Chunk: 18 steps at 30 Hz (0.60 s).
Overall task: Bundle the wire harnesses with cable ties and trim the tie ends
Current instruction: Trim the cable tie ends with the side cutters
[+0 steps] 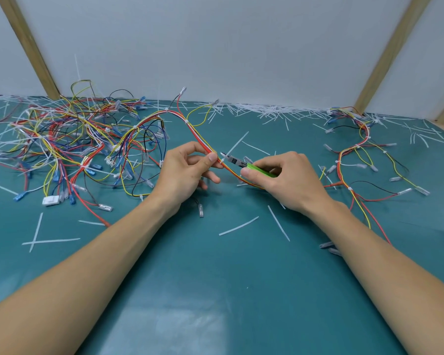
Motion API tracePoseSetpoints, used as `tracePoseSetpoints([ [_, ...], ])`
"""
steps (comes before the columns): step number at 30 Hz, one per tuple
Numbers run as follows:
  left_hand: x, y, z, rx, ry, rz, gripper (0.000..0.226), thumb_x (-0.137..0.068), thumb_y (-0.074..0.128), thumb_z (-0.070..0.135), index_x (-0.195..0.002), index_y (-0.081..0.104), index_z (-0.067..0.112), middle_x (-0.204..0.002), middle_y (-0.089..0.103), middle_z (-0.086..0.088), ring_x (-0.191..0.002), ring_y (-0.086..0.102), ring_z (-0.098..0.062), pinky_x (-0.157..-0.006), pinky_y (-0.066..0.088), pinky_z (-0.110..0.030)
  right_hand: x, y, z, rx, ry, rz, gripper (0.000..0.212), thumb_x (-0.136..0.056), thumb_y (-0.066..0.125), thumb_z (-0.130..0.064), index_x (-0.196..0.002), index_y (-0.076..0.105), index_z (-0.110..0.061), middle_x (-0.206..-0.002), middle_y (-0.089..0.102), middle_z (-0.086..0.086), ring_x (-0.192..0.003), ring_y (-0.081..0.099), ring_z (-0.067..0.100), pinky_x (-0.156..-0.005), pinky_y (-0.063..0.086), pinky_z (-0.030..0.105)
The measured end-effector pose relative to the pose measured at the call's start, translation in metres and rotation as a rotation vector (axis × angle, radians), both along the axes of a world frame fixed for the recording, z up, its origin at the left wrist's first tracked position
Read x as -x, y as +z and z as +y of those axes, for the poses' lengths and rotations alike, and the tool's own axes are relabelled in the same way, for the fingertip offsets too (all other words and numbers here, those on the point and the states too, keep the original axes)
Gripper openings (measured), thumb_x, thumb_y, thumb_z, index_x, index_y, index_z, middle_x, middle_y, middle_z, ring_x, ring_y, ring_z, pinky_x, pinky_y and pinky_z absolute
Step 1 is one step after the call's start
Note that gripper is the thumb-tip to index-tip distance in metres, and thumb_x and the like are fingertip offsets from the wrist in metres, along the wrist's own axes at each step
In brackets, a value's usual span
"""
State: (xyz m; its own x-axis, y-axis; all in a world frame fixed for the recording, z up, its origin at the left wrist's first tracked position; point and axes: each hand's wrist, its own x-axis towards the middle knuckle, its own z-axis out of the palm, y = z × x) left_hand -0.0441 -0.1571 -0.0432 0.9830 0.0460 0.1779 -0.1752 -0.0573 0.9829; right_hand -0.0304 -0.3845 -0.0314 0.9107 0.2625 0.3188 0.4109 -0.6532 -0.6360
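- Green handles flash in the right hand [290, 180], which grips a pair of cutters [244, 165] with the thumb on top and the fingers curled around.
- Left hand [187, 172] pinches the wire harness [190, 126] between thumb and forefinger, lifting it just off the teal table [215, 290].
- Right at that pinch sits a white cable tie [222, 158], its long tail [237, 144] sticking up and away, uncut.
- Cutter tips sit touching or just beside the tie head; whether the blades have closed on the tail is hard to tell from here.
- So this looks like the trimming step: tie cinched, tail about to go.
- Next move calls for the blades flush against the tie head, clear of the red and yellow wires, then a firm squeeze.
- Behind, this harness arches away with more ties along it, towards the tangled pile of harnesses [69, 144] on the left.
- Another harness [356, 155] lies to the right, and cut-off tie ends [267, 111] litter the back edge.
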Motion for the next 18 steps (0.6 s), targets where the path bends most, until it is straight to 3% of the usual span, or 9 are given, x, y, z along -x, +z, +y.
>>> tracePoseSetpoints([
  [11,-0.0004,-0.0003,0.0004,0.038,-0.007,-0.018,0.008,-0.096,0.067,0.016,-0.091,0.063,0.010,-0.083,0.077,-0.008,-0.055,0.068,-0.016,-0.046,0.048,-0.022,0.0032,-0.0003,0.0032,0.034,-0.002,-0.020,0.038,-0.080,0.062,-0.071,-0.080,0.079,-0.037,-0.056,0.055,-0.003,-0.053,0.041,0.013,-0.053,0.035,0.030],
  [18,0.0012,0.0020,0.0002,0.043,-0.015,-0.004,0.008,-0.097,0.066,0.012,-0.091,0.063,0.008,-0.082,0.077,-0.009,-0.054,0.068,-0.016,-0.046,0.048,-0.022,0.0032,-0.0021,0.0060,0.071,-0.047,-0.021,0.043,-0.079,0.062,-0.074,-0.080,0.076,-0.033,-0.066,0.067,-0.012,-0.067,0.059,0.010,-0.064,0.049,0.034],
])
